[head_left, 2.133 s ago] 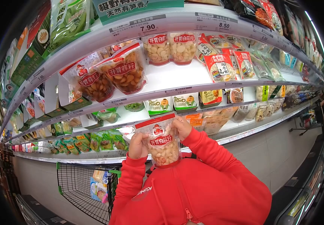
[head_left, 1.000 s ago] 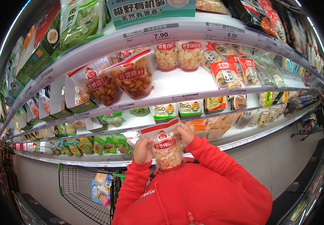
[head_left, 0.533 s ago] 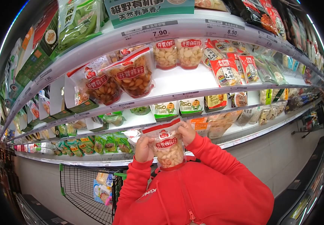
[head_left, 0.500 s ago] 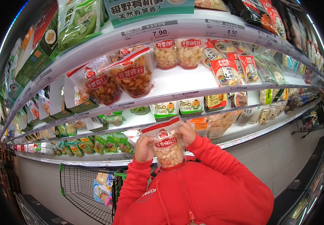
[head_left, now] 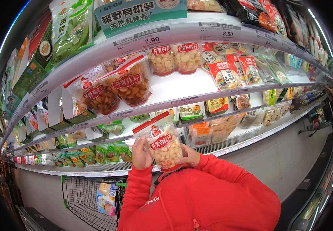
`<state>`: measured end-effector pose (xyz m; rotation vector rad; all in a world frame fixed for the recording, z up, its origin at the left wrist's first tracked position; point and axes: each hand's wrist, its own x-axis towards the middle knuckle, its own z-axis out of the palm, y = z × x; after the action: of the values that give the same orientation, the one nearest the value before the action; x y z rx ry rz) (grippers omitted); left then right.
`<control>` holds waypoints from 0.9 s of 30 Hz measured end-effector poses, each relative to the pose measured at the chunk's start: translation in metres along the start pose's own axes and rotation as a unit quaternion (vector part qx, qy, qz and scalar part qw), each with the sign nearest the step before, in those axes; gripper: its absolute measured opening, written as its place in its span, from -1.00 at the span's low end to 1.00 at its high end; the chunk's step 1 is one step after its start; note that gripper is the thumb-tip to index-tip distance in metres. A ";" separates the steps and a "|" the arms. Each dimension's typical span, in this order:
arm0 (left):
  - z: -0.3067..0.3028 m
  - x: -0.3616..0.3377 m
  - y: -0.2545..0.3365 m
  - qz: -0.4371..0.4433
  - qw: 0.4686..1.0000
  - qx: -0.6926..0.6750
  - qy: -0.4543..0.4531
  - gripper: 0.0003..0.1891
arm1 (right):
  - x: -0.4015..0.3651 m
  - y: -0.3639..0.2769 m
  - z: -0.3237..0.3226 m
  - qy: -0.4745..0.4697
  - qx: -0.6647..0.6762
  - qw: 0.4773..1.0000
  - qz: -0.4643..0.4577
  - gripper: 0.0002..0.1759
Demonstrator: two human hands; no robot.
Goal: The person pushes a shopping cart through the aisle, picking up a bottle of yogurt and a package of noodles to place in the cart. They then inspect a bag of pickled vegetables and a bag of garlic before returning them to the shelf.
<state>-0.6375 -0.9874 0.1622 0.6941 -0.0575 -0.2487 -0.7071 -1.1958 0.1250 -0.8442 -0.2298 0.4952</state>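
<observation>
A clear bag of pale garlic cloves (head_left: 165, 154) with a red label and red top strip is held up before my chest, its top tilted to the left. My left hand (head_left: 141, 154) grips its left edge, fingers partly behind it. Around its lower right side closes my right hand (head_left: 190, 156). Beyond the bag, the refrigerated shelf holds two bags of brown garlic cloves (head_left: 131, 82) and, to their right, two bags of pale cloves (head_left: 187, 57).
A black wire shopping cart (head_left: 80, 192) with packages inside stands at the lower left. Shelf edges (head_left: 197, 101) with price strips curve across the view. Noodle packs (head_left: 225, 75) sit at the right. Another cart (head_left: 312, 121) is at the far right.
The bag has tilted to the left and come up slightly. My right hand has moved down from its top right corner to its lower right side. The view has shifted a little.
</observation>
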 end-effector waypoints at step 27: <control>0.044 -0.043 -0.003 -0.135 0.971 -0.081 -0.179 -0.02 | -0.027 -0.067 0.042 -0.006 -0.093 0.987 -0.128 -0.16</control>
<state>-0.6859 -1.0068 0.1957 0.4871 -0.2860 -0.6327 -0.7248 -1.2193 0.2027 -0.9769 -0.3947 0.2405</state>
